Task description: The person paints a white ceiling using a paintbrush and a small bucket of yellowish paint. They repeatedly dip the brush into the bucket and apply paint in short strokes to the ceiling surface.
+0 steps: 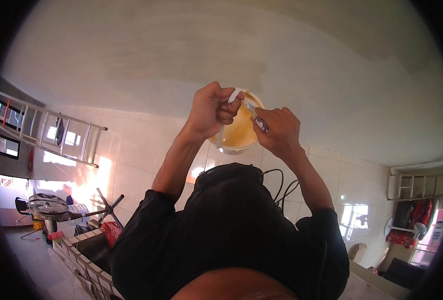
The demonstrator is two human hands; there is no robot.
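Note:
A round white bucket (235, 149), yellowish inside, hangs in front of my chest close to the wall. My left hand (212, 107) is closed round its flat white handle (220, 136), at the bucket's left side. In my right hand (280, 129), closed at the bucket's right rim, is a small hand tool (260, 123) with a blue-and-white, smeared handle. Its pale end points over the bucket toward my left fingers. The tool's kind is too small and covered to make out. How full the bucket is, I cannot tell.
The wall (181, 55) ahead carries darker, damp-looking patches. An aluminium ladder (66, 131) is at the left, with a pedestal fan (49, 206) below it. Shiny tiles (134, 172) surround me. A dark cable (282, 186) loops by my right side. Shelving (421, 187) is at the far right.

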